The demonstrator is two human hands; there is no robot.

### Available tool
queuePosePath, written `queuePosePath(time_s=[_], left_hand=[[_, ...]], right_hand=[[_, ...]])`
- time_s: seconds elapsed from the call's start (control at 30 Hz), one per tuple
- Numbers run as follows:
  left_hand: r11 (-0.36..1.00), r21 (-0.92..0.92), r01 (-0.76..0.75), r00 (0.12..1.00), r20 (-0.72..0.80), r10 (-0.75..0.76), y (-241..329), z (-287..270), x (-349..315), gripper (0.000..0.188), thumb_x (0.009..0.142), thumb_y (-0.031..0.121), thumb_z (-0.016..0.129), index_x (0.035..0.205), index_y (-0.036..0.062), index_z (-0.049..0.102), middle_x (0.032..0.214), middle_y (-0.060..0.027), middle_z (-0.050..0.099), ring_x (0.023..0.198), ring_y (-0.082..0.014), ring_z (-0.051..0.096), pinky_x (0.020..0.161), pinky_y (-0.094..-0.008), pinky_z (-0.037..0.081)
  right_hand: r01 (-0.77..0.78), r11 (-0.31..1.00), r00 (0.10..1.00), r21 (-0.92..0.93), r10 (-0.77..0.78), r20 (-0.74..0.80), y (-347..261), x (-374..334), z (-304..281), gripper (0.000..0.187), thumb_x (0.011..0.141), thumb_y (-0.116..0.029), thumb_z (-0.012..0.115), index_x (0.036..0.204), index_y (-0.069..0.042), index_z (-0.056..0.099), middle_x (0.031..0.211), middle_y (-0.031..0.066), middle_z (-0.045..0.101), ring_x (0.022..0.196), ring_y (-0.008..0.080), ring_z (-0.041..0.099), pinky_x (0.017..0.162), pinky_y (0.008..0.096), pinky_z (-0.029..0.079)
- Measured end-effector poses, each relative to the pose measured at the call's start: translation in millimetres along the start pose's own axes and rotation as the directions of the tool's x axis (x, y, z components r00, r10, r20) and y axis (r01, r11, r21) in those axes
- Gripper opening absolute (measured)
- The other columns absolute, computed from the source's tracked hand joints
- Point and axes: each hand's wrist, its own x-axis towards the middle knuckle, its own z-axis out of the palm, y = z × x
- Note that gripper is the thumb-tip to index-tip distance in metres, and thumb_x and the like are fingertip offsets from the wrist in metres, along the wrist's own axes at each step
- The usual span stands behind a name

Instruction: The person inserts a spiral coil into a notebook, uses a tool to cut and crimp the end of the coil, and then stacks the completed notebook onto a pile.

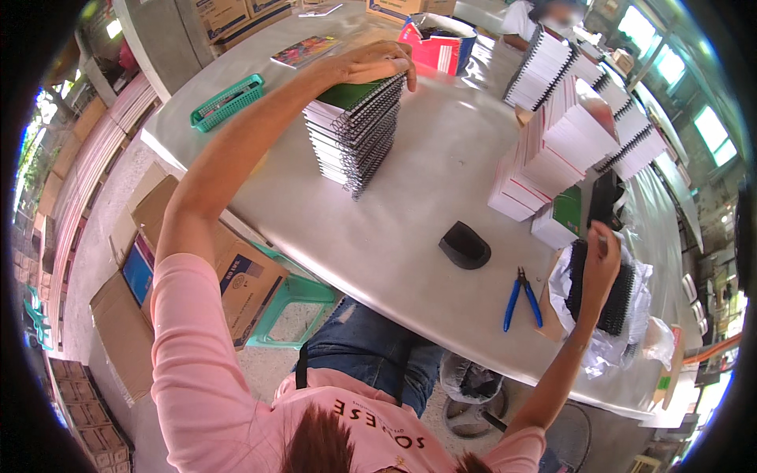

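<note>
Here's the left hand (378, 63), up at the top of a tall stack of spiral-bound books (351, 142), fingers bent over the far edge of the green cover; whether it grips or simply rests there, I can't tell. The stack stands upright on the grey counter (426, 197), left of the middle, black coils facing right.

Over to the right hand (604, 246)! It's above a bundle of black coils (619, 303) bedded in crumpled white wrapping (558, 284), fingers bent close together, but whether there's a coil between them isn't clear from here.

Just left of that bundle lie the blue-handled cutters (511, 310), jaws parted, and further left sits a rounded black object (465, 246). Behind the right hand, a green-topped block of pages (565, 211) stands beside tall piles of white pages (544, 162), with more bound books (538, 67) beyond.

Across on the left side, a green basket (203, 120) holds small items; a colourful booklet (302, 51) lies further back, near a red-and-blue container (430, 55). And at the far end, another person (519, 22) is partly visible behind the books.
</note>
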Motion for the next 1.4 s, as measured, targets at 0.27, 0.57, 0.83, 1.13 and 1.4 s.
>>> queuePosePath(time_s=[0.27, 0.57, 0.83, 1.13, 1.4], left_hand=[[0.933, 0.352, -0.078, 0.966, -0.204, 0.158, 9.0, -14.2, -11.8, 0.031, 0.096, 0.022, 0.045, 0.11, 0.0019, 0.064, 0.105, -0.0124, 0.061, 0.103, -0.0278, 0.057, 0.092, -0.0384, 0.044], [0.96, -0.032, -0.278, 0.856, -0.461, 0.232, 144.0, 0.4, -39.7, 0.021, 0.093, 0.018, 0.058, 0.106, 0.0044, 0.067, 0.094, -0.011, 0.063, 0.09, -0.0297, 0.06, 0.085, -0.0365, 0.047], [0.846, -0.454, -0.281, 0.859, -0.511, 0.011, 201.2, 117.9, -35.7, 0.028, 0.089, 0.008, 0.064, 0.116, 0.0063, 0.064, 0.092, -0.0083, 0.061, 0.084, -0.022, 0.058, 0.08, -0.0303, 0.047], [0.44, -0.887, -0.14, 0.899, -0.3, -0.319, 228.3, 190.4, -60.5, 0.024, 0.096, 0.006, 0.055, 0.119, 0.0003, 0.051, 0.095, -0.0145, 0.062, 0.087, -0.0239, 0.061, 0.079, -0.0338, 0.049], [0.96, -0.219, 0.176, 0.947, -0.227, -0.225, 211.3, 128.5, -125.4, 0.018, 0.088, -0.002, 0.053, 0.105, 0.0038, 0.054, 0.094, -0.0105, 0.059, 0.093, -0.0315, 0.058, 0.093, -0.042, 0.039]], right_hand=[[-0.099, 0.959, 0.933, -0.265, 0.182, 0.309, 84.6, 84.1, 58.5, 0.047, 0.086, -0.041, 0.068, 0.09, 0.007, 0.068, 0.076, 0.0186, 0.065, 0.065, 0.0241, 0.062, 0.063, 0.0361, 0.047], [-0.328, 0.94, 0.89, -0.089, 0.339, 0.305, 118.8, 84.6, 43.1, 0.038, 0.081, -0.032, 0.078, 0.068, -0.003, 0.059, 0.058, 0.0001, 0.051, 0.05, 0.0086, 0.043, 0.045, 0.0288, 0.03], [-0.14, 0.931, 0.933, 0.338, 0.238, -0.269, 9.8, -1.9, 19.2, 0.018, 0.087, -0.016, 0.072, 0.084, -0.002, 0.061, 0.074, 0.0037, 0.057, 0.062, 0.0093, 0.049, 0.056, 0.0294, 0.042], [-0.372, 0.621, 0.928, 0.689, 0.255, 0.271, -117.3, -110.7, 42.9, 0.015, 0.093, -0.017, 0.065, 0.102, -0.006, 0.062, 0.087, 0.0, 0.06, 0.076, 0.0065, 0.054, 0.069, 0.0221, 0.045], [-0.431, 0.66, 0.882, -0.615, 0.163, -0.443, 66.4, -73.0, -92.0, 0.051, 0.084, -0.04, 0.071, 0.119, -0.006, 0.059, 0.11, 0.0243, 0.059, 0.107, 0.0421, 0.053, 0.092, 0.0497, 0.041]])
